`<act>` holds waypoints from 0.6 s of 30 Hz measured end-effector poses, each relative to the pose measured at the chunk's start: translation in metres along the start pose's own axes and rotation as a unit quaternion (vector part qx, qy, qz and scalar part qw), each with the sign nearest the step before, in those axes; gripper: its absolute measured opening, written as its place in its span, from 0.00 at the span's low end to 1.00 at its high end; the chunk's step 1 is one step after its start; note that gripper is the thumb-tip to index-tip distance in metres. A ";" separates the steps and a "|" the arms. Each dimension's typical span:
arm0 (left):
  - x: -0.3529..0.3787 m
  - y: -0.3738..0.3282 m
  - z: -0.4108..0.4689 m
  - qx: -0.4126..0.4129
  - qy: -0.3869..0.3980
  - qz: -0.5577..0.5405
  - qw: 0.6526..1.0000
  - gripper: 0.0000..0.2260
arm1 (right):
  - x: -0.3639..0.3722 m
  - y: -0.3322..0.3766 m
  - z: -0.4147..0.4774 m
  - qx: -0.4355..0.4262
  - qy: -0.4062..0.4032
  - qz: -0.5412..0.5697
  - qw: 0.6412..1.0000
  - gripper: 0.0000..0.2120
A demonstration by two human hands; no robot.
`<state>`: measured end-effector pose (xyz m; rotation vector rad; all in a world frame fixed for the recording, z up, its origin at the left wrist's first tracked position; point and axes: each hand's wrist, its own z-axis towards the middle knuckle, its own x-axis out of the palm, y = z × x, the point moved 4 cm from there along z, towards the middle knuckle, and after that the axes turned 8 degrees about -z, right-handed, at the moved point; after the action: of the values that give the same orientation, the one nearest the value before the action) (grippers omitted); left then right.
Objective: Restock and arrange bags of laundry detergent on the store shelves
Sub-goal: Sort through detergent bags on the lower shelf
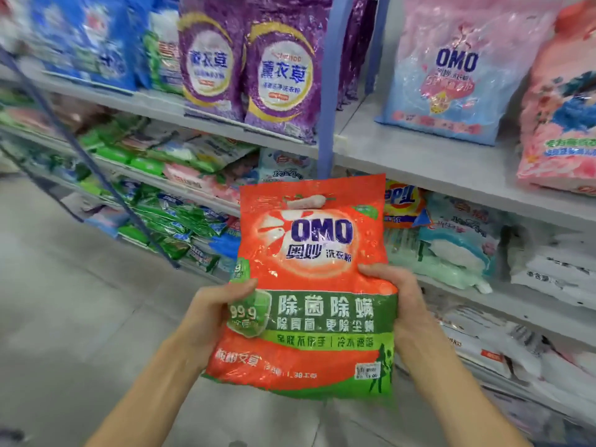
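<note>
head view shows the orange omo bag (309, 253) held upright in mid-air, near the camera, in front of the shelves (419, 156) and touching none of them. it looks like a full pouch of powder: probably fairly heavy and soft-sided, with glossy film that is likely slippery and contents apt to slump. gripping low on both side edges suits that; the cut-out handle (306, 201) at its top is unused. the left hand (209, 314) clasps the left edge, thumb on the front, fingers hidden behind. the right hand (403, 304) clasps the right edge likewise, thumb curled over the front. both forearms reach up from near, wrists turned slightly inward.
</note>
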<state>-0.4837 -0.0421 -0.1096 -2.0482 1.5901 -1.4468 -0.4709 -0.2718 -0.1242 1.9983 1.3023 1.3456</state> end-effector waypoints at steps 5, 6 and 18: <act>-0.019 -0.053 -0.040 0.062 -0.084 -0.004 0.995 0.20 | 0.086 0.016 0.016 -0.042 0.059 -0.034 0.997 0.10; -0.031 -0.063 -0.047 0.070 -0.105 -0.007 0.992 0.18 | 0.105 0.016 0.020 -0.045 0.074 -0.039 0.995 0.11; -0.161 -0.169 -0.122 0.230 -0.130 -0.155 0.952 0.24 | 0.300 -0.024 0.077 -0.048 0.192 -0.093 0.976 0.17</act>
<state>-0.4598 0.2083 -0.0321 -2.1415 0.7654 -1.3964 -0.3841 0.0099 -0.0263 1.5570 1.5114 1.7209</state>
